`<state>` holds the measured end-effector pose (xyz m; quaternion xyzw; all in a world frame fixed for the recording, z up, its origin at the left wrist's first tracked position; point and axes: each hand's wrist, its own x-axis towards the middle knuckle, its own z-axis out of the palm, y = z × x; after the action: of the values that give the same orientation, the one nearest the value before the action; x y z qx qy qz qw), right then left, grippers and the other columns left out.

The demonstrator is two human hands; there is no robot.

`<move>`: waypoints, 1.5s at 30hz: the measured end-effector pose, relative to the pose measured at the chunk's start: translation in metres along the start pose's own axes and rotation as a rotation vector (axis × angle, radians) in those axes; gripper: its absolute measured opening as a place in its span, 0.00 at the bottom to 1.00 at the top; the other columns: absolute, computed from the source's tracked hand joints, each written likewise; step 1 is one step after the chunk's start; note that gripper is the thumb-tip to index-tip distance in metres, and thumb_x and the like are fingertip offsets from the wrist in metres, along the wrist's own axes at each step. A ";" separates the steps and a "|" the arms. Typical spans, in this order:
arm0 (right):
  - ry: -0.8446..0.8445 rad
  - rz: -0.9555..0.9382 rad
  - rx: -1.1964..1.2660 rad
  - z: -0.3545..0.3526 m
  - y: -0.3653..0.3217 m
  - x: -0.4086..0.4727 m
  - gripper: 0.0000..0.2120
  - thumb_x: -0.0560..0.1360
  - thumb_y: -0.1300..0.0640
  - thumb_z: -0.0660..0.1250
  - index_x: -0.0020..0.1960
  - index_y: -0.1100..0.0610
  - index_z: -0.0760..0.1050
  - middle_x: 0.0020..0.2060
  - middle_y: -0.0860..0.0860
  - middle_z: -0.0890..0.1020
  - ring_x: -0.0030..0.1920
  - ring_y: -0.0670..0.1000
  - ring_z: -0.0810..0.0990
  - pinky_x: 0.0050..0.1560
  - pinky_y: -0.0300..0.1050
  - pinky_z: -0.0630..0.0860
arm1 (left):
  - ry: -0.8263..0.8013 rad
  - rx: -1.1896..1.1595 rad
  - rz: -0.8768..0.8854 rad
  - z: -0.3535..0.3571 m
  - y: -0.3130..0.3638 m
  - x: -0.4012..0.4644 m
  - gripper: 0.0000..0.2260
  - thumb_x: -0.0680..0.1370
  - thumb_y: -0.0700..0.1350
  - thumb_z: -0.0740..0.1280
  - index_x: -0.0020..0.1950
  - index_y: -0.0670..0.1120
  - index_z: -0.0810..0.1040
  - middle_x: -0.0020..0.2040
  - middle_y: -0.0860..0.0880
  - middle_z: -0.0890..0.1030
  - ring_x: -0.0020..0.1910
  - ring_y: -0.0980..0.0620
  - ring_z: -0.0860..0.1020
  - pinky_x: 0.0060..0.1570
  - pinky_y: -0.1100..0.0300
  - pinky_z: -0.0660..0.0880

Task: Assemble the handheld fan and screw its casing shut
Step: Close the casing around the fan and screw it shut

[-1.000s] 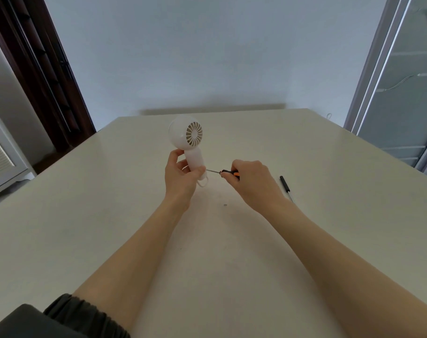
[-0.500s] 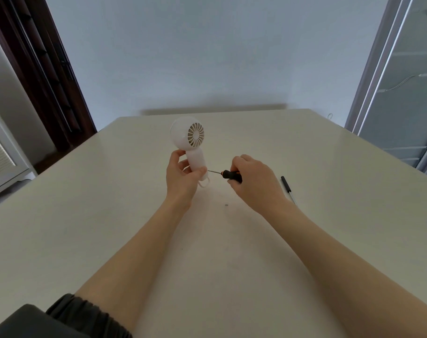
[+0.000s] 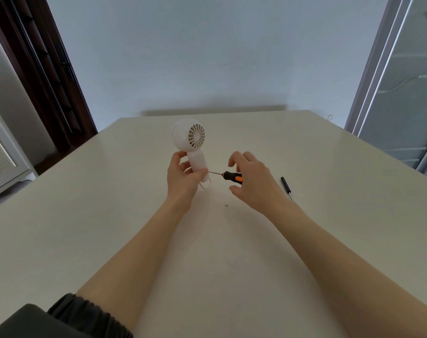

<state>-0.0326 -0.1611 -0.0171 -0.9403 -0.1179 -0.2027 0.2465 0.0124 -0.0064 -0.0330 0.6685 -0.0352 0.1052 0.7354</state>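
Big pale table fills the room's middle, both arms stretched out over it towards the far edge. The left hand has its fingers and thumb wrapped round the handle of the white fan, keeping it upright above the table's middle, grille turned to the right, wrist loop dangling below. Now the right hand: a second ago it was bunched tight over the screwdriver; now the fingers have spread and lifted, the black-and-orange handle is exposed, and only the palm side seems to be touching it. Whether that counts as a hold, I can't tell. The tip sits against the base of the fan's handle. My read: she's resetting her fingers between turns, so this screw isn't home yet. Near the right edge lies a dark pen. Smallest of all, a speck on the table under the right hand, possibly a spare screw, too tiny to say.
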 end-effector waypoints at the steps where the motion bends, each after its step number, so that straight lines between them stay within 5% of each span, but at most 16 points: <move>1: 0.021 -0.016 -0.002 0.000 -0.001 -0.001 0.14 0.71 0.66 0.67 0.54 0.57 0.69 0.46 0.47 0.68 0.41 0.50 0.73 0.42 0.43 0.72 | 0.003 -0.006 -0.003 0.000 0.000 0.000 0.23 0.71 0.30 0.69 0.61 0.47 0.68 0.52 0.43 0.78 0.43 0.52 0.79 0.41 0.63 0.74; 5: 0.092 -0.058 -0.049 0.003 -0.003 0.001 0.09 0.71 0.69 0.64 0.44 0.57 0.68 0.41 0.48 0.69 0.36 0.53 0.71 0.35 0.42 0.67 | 0.004 -0.018 -0.012 0.001 0.000 0.000 0.22 0.71 0.30 0.69 0.61 0.46 0.68 0.53 0.41 0.78 0.44 0.51 0.79 0.46 0.57 0.76; 9: 0.100 -0.056 -0.114 0.001 -0.003 0.001 0.02 0.74 0.63 0.65 0.46 0.59 0.72 0.43 0.51 0.72 0.38 0.55 0.74 0.35 0.44 0.67 | 0.005 -0.014 -0.028 0.000 -0.001 0.001 0.22 0.72 0.30 0.69 0.61 0.46 0.68 0.52 0.42 0.78 0.46 0.48 0.79 0.51 0.52 0.76; 16: -0.009 0.019 -0.223 0.002 0.000 0.002 0.17 0.80 0.48 0.57 0.40 0.60 0.69 0.36 0.53 0.74 0.38 0.56 0.73 0.37 0.46 0.64 | -0.015 0.010 0.002 -0.001 0.002 0.002 0.22 0.72 0.30 0.69 0.61 0.47 0.68 0.47 0.49 0.79 0.42 0.54 0.79 0.40 0.64 0.75; 19: -0.006 0.064 -0.080 0.001 0.001 0.002 0.15 0.78 0.50 0.63 0.40 0.61 0.71 0.36 0.55 0.75 0.38 0.57 0.74 0.37 0.46 0.66 | -0.034 0.021 0.010 0.000 0.002 0.000 0.22 0.72 0.30 0.69 0.59 0.47 0.68 0.47 0.49 0.78 0.41 0.54 0.79 0.37 0.68 0.75; 22: -0.014 0.025 -0.027 0.000 0.000 0.000 0.11 0.72 0.56 0.70 0.51 0.58 0.72 0.44 0.49 0.72 0.42 0.54 0.75 0.42 0.45 0.71 | -0.033 0.022 0.010 0.001 0.001 0.000 0.22 0.72 0.30 0.69 0.60 0.47 0.68 0.48 0.48 0.79 0.42 0.54 0.79 0.37 0.68 0.75; 26: 0.031 -0.032 -0.014 0.001 -0.002 -0.001 0.12 0.70 0.69 0.64 0.50 0.59 0.69 0.43 0.48 0.69 0.38 0.55 0.73 0.39 0.46 0.72 | -0.020 0.008 0.006 0.000 0.001 0.000 0.22 0.72 0.30 0.69 0.59 0.48 0.68 0.49 0.46 0.79 0.42 0.54 0.79 0.39 0.65 0.74; 34: 0.089 -0.034 -0.146 0.001 -0.002 0.000 0.03 0.75 0.60 0.64 0.48 0.58 0.72 0.44 0.51 0.76 0.40 0.54 0.75 0.37 0.43 0.67 | -0.023 0.004 -0.012 -0.001 0.002 0.001 0.23 0.72 0.30 0.69 0.61 0.48 0.68 0.52 0.44 0.78 0.42 0.55 0.79 0.39 0.65 0.74; 39: 0.049 -0.015 -0.200 0.003 -0.002 0.002 0.14 0.79 0.51 0.60 0.46 0.62 0.74 0.42 0.54 0.78 0.42 0.57 0.76 0.41 0.48 0.70 | -0.018 0.013 -0.012 -0.003 0.001 0.001 0.24 0.72 0.30 0.68 0.64 0.45 0.67 0.52 0.44 0.78 0.43 0.53 0.79 0.41 0.64 0.75; 45: -0.012 0.107 0.021 0.003 0.001 0.005 0.18 0.78 0.50 0.63 0.41 0.66 0.75 0.34 0.57 0.77 0.36 0.57 0.73 0.36 0.47 0.67 | -0.036 0.028 -0.009 -0.004 0.002 0.000 0.23 0.72 0.30 0.68 0.63 0.45 0.68 0.51 0.44 0.78 0.43 0.53 0.79 0.40 0.64 0.75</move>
<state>-0.0269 -0.1593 -0.0179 -0.9439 -0.0708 -0.1822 0.2661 0.0121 -0.0026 -0.0310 0.6806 -0.0441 0.0902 0.7258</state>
